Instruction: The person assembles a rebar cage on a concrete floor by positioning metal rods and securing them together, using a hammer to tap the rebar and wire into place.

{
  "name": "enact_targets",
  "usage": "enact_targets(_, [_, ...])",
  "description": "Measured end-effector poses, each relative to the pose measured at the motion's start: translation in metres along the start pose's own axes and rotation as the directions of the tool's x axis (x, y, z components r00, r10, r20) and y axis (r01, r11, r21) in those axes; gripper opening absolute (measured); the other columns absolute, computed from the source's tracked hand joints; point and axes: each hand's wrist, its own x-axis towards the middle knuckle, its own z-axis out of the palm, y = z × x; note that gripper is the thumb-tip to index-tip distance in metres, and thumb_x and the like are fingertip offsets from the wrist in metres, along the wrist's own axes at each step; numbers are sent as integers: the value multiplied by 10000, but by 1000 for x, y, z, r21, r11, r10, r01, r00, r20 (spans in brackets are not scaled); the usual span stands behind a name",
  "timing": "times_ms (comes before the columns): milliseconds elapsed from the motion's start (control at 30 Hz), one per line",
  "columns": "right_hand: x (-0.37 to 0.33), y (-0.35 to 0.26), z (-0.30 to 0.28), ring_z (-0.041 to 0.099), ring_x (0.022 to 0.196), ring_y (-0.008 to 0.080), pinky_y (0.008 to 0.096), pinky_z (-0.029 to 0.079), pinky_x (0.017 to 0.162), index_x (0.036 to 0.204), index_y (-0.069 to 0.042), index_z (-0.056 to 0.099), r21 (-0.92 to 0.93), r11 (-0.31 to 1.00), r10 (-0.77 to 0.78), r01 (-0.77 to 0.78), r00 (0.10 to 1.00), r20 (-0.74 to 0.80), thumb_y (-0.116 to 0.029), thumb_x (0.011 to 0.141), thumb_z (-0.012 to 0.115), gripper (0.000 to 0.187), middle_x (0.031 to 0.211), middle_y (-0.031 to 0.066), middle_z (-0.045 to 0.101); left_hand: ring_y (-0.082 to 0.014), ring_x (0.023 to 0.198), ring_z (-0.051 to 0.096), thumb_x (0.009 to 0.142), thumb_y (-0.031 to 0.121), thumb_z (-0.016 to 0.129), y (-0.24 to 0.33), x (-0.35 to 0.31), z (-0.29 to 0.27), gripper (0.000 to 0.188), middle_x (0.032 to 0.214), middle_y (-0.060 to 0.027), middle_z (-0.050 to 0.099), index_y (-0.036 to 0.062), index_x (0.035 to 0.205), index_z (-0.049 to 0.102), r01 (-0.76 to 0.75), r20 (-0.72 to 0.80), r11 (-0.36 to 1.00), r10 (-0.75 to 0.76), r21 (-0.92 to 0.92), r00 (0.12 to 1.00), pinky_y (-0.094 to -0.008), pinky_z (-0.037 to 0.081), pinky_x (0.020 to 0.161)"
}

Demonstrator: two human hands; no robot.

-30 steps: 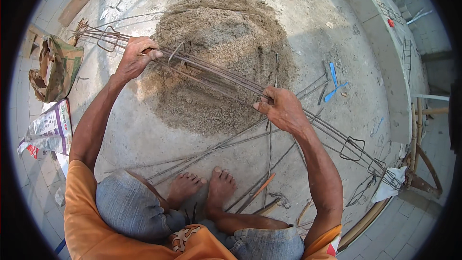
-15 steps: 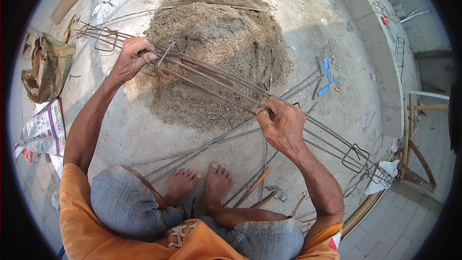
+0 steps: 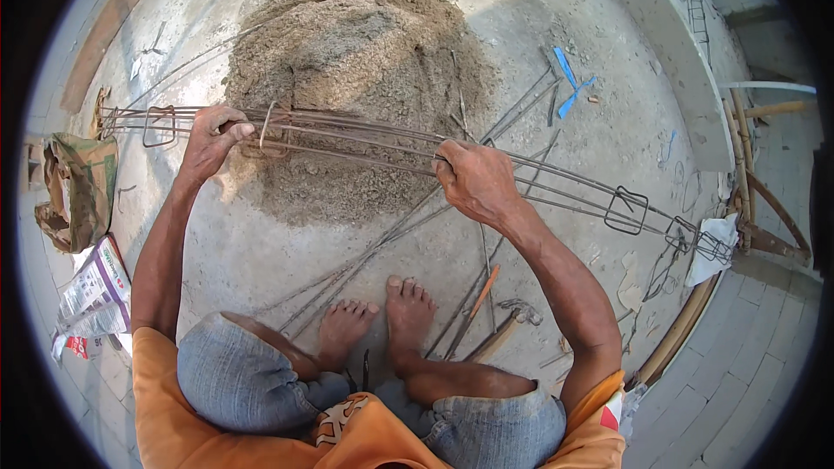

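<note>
A long, narrow rebar cage of thin steel rods with rectangular stirrups stretches across in front of me. My left hand is closed around its rods between two stirrups on the left. Near the middle of the cage, my right hand grips the rods with the fingers curled over them. A stirrup rings the rods towards the right end, where several more bunch together. Behind the cage rises a heap of grey-brown sand or mortar mix.
Loose steel rods lie crossed on the concrete near my feet. A hammer rests beside them. Blue strips lie at the far right. An open sack and a printed bag stand on the left; a low concrete ledge borders the right.
The view has turned, so the cage runs more level, its left end lower and its right end higher in the picture. Both hands keep their hold on the rods.
</note>
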Motion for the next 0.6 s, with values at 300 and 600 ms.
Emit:
enact_targets(300, [7,25,12,641,726,374,476,493,664,925,-7,641,-16,998,62,-61,995,82,-152,829,578,185,762,185,642,-240,1021,556,849,403,678,40,12,8,652,1031,-122,586,53,1355,464,165,182,982,-180,92,967,-358,425,925])
enact_targets(600, [-44,42,0,643,820,346,424,523,661,992,-1,626,129,988,-45,90,948,-314,0,777,579,220,966,168,637,-295,1207,518,899,410,608,40,21,45,556,1288,-184,550,91,1343,507,64,362,969,-150,240,920,-394,387,1020])
